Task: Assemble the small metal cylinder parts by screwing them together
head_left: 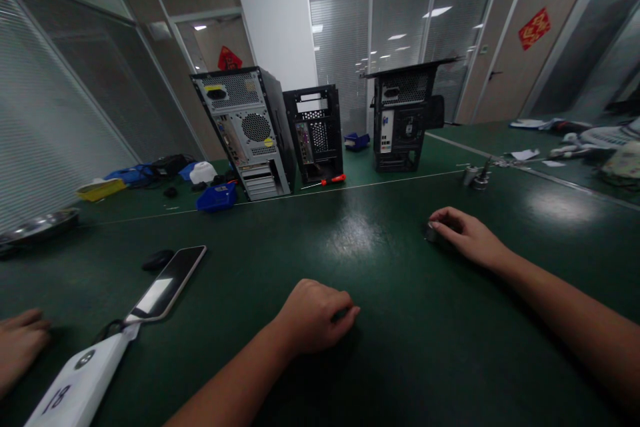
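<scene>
My right hand (463,235) reaches out over the right part of the green table. Its thumb and fingers pinch a small metal cylinder (430,232), partly covered by the fingertips, at the tabletop. Beyond it stand another small metal cylinder (469,175) and a round metal part with a thin upright stem (481,180). Nearer to me, my left hand (320,313) rests on the table with its fingers curled in and the thumb alongside. Nothing shows in it.
Computer cases (273,127) stand along the back, with a red screwdriver (334,180) and a blue bin (217,197) nearby. At left lie a phone (170,283), a black mouse (157,260) and a white power bank (80,373). Another person's hand (20,347) rests at the left edge.
</scene>
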A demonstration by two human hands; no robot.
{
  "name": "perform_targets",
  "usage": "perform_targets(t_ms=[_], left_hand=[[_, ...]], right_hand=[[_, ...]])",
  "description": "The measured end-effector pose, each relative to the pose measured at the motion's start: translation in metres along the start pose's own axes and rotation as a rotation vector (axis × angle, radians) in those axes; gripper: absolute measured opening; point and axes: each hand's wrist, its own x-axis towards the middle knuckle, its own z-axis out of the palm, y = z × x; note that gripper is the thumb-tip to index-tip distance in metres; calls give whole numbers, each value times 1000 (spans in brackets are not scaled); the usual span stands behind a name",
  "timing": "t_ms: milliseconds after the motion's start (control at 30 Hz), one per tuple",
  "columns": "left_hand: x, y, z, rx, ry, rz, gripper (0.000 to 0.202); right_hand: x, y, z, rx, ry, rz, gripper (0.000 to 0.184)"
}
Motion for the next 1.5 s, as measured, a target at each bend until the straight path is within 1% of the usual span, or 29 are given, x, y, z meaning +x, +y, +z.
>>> perform_targets(t_ms=[167,300,433,533,733,867,1033,1133,1200,1300,1400,1500], left_hand=[[-1,0,0,-3,-4,-1,25],[-1,-1,1,-4,-13,-11,25],[-1,-1,2,6,-4,-2,26],[0,0,1,1,-5,-5,26],[0,1,-2,-26,-32,-23,25],[-1,0,0,-13,-28,-23,25],[-1,0,1,-9,-19,-17,25],[-1,1,-1,-8,-26,-21,26],[0,1,-3,-15,-31,-21,26],[0,2,-3,-17,-28,-22,26],[-1,1,0,3,-20,-24,25],[-1,-1,3,21,-8,-25,24]], right_hand=[[0,-2,-1,-18,19,11,42],[1,-1,0,25,43,2,40],[1,-3,-1,25,16,43,43],[0,-6,-2,-8,-2,45,45],[-3,-10,-1,-84,-1,5,44],[-5,-11,1,-147,-35,-24,47],[-4,-9,6,-201,-47,-106,53],[-4,-11,8,-221,-40,-176,48],[-6,-19,11,-231,-70,-237,43],[-15,-39,21,-270,-162,-325,43],[-28,-66,37,-330,-249,-451,47],[-42,-90,57,-382,-307,-586,52]])
